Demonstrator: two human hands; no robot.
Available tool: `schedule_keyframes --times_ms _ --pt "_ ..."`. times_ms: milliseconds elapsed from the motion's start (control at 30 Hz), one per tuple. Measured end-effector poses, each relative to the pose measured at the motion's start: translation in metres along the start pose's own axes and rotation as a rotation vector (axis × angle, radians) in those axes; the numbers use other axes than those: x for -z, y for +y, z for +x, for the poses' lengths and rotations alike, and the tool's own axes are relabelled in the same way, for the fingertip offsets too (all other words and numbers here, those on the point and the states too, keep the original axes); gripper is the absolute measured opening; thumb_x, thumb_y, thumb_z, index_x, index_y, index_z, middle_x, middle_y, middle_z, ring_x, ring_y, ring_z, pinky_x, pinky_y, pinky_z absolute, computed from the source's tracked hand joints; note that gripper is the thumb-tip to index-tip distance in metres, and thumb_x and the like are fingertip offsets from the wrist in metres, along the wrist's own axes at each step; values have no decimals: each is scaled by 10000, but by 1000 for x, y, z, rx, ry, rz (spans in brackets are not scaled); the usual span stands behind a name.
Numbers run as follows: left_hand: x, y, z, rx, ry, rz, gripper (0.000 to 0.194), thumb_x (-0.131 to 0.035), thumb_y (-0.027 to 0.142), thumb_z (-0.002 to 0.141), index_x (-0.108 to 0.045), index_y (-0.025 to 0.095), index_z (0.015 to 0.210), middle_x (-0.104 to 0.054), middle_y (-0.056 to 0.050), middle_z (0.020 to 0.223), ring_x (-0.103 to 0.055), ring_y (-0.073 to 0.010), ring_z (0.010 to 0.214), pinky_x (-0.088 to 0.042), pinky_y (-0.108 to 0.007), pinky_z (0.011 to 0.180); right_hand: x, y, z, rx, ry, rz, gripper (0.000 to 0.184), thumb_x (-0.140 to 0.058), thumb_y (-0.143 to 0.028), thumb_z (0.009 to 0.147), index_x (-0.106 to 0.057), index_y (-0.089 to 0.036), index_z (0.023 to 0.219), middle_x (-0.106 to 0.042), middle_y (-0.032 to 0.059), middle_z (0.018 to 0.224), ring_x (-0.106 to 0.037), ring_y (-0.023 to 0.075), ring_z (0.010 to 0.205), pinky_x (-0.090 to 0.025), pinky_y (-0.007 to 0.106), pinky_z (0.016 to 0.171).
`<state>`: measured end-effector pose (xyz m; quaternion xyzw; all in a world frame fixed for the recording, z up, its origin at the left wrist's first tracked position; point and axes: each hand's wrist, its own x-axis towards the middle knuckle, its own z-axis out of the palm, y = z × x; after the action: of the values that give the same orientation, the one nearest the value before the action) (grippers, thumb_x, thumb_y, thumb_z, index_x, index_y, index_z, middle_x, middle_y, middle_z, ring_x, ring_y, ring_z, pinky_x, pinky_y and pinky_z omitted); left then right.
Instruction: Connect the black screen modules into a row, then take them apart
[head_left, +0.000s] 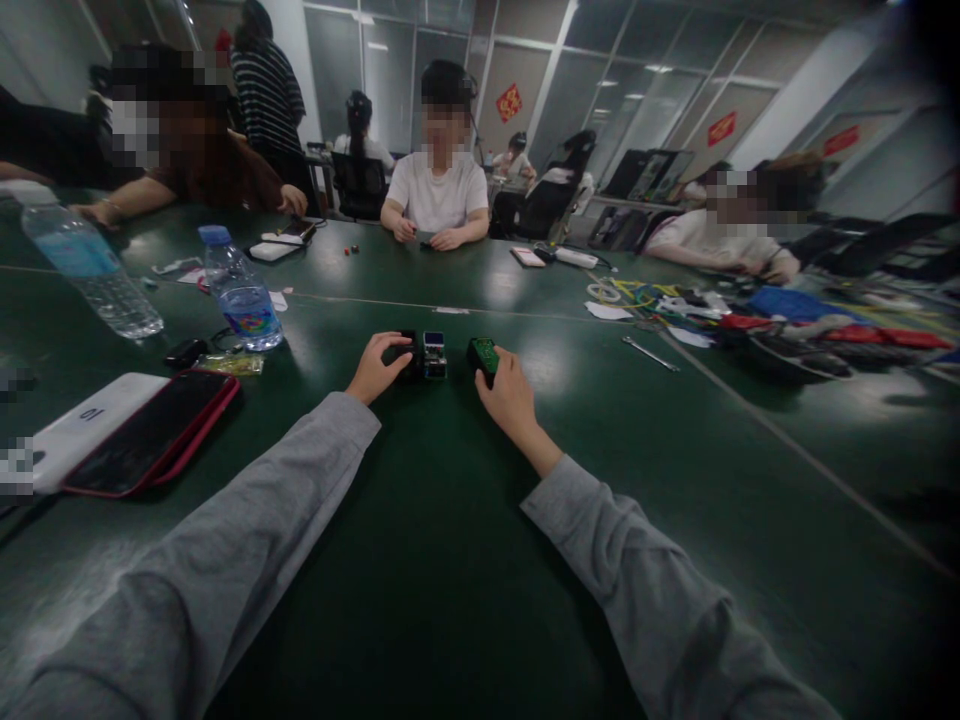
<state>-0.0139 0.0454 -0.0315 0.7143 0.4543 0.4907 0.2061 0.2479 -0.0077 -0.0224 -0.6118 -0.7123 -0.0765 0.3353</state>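
Observation:
My left hand (379,368) is closed around a small black block-shaped part (408,368) on the dark green table (420,520). Its fingers hide much of that part, so I cannot make out its exact kind. Just right of it, seemingly touching, sits a small electronic module (434,356) with a dark bluish screen at its top. My right hand (510,395) grips a black housing (475,354) with a green circuit board (486,350) showing on its upper face. A short gap of table lies between the module and this housing.
Left are two water bottles (244,300) (94,265), a red-cased phone (154,435) and a white device (90,425). A wrench (649,353) lies right, before a heap of cables and cloth (795,325). Several people sit around, one opposite (437,195).

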Motion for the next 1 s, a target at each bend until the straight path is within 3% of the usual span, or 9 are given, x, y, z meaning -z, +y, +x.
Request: schedule_keyframes --times_ms 533,1000 --pt "3 5 -2 29 -18 -8 241 -639 268 856 -666 233 1093 -547 -87 1281 -510 -260 1246 -436 -516 1046 3 -2 0 -4 -29 -9 501 -449 -321 924 -420 -64 1352 -532 224 1222 -582 340 1043 -546 486 834" --pt "1 4 0 1 -3 3 242 -648 249 848 -671 225 1087 -566 -90 1261 -517 -256 1240 -454 -497 1034 1 0 1 43 27 -16 478 -474 -304 913 -437 -66 1325 -520 225 1197 -561 343 1070 -527 500 876"
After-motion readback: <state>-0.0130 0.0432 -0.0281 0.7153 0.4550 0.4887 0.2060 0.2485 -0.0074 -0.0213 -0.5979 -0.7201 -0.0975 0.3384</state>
